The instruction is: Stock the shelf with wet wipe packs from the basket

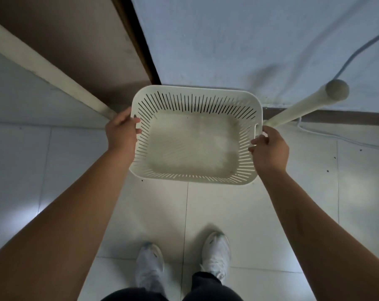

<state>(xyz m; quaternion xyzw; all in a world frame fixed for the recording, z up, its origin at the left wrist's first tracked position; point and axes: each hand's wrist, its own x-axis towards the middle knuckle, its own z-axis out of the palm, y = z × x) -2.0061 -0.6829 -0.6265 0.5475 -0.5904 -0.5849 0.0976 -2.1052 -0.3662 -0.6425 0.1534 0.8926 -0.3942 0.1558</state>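
While white posts (pixel 297 109) flank it left and right, the slotted basket (pixel 192 103) shows its bare floor, left hand (pixel 122 132) and right hand (pixel 270 148) gripping its side rims.

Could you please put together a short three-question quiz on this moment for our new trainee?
1. True or false: the basket holds several wet wipe packs.
2. The left hand and the right hand grip: A) the basket's opposite side rims, B) each other, C) nothing.
3. Fill the gap: two white ____ stand on the tiled floor.
Key: 1 false, the basket is empty; 2 A; 3 shoes.
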